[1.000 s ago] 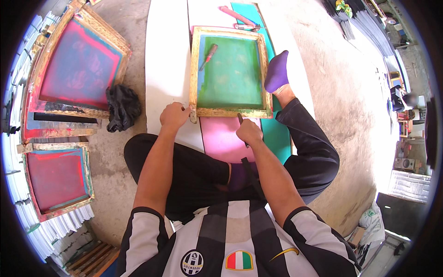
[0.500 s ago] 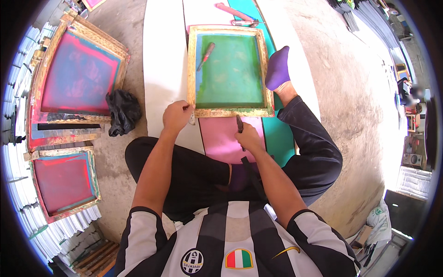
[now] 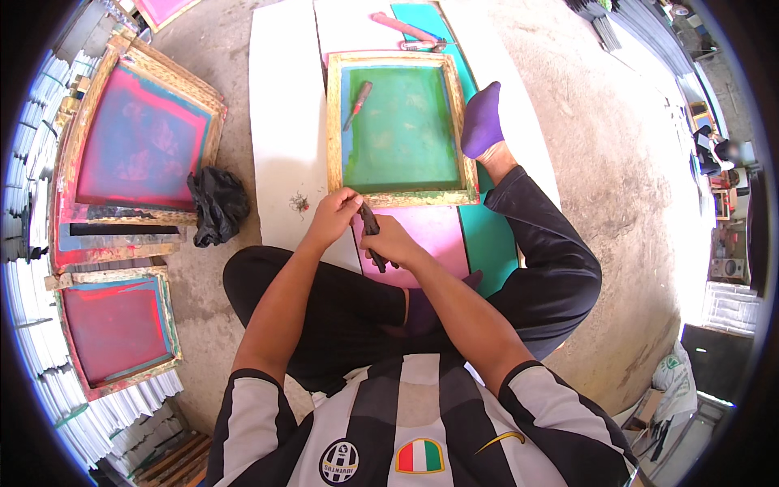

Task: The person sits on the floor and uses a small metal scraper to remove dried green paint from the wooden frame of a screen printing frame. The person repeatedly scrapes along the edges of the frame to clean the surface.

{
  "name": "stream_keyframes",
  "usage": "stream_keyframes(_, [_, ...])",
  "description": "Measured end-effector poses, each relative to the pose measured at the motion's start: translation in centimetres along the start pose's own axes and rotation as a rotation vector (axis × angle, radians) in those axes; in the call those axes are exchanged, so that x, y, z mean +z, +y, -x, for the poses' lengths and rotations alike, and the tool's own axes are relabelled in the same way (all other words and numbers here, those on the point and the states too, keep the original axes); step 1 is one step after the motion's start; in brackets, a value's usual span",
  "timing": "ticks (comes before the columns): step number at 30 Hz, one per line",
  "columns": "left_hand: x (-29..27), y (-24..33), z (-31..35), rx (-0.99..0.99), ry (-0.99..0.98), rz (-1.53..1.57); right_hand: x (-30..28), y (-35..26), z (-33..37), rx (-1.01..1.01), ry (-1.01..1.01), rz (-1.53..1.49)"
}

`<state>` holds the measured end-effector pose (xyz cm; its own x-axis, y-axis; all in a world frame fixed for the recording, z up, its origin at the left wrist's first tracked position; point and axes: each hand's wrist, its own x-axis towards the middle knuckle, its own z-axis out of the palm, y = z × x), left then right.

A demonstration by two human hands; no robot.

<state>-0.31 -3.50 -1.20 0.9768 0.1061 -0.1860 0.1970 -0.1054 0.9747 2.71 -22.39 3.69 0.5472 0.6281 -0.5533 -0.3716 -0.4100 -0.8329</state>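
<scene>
A wooden screen-printing frame (image 3: 335, 122) with green mesh lies flat in front of me. On its mesh rests a screwdriver (image 3: 358, 105) with a dark reddish handle. My right hand (image 3: 391, 241) is wrapped round dark pliers (image 3: 371, 223), held just off the frame's near edge. Close to the jaws, at the near left corner of the frame, my left hand (image 3: 333, 216) is closed in a pinch. What its fingers hold, if anything, I cannot make out. A small pile of thin bits (image 3: 300, 202) lies on the white board beside it.
White, pink and teal boards (image 3: 284, 122) lie under the frame. Beyond it lie another screwdriver (image 3: 423, 45) and a pinkish-red strip (image 3: 403, 27). More printing frames (image 3: 215, 122) and a black plastic bag (image 3: 217, 207) are at left. My sock-covered foot (image 3: 484, 122) rests against the frame's right side.
My left hand has moved right onto the frame's near corner, uncovering the small pile. My right hand has brought the pliers leftward to meet it. The frame has shifted slightly.
</scene>
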Motion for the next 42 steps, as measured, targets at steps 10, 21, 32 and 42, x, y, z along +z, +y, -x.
stream_keyframes(10, [-1.6,0.7,-0.2,-0.3,0.011,0.147,0.1,-1.4,-0.4,0.202,-0.205,-0.128])
stream_keyframes(21, [-2.4,0.2,-0.4,-0.392,0.017,0.223,0.2,-1.2,-1.2,0.192,-0.19,0.007])
stream_keyframes(32, [-3.4,-0.3,-0.4,-0.376,0.155,0.217,-0.7,1.1,0.7,0.234,-0.134,0.059])
stream_keyframes(42, [0.6,1.5,1.6,0.323,0.175,-1.05,-3.1,6.2,0.2,0.115,-0.007,0.024])
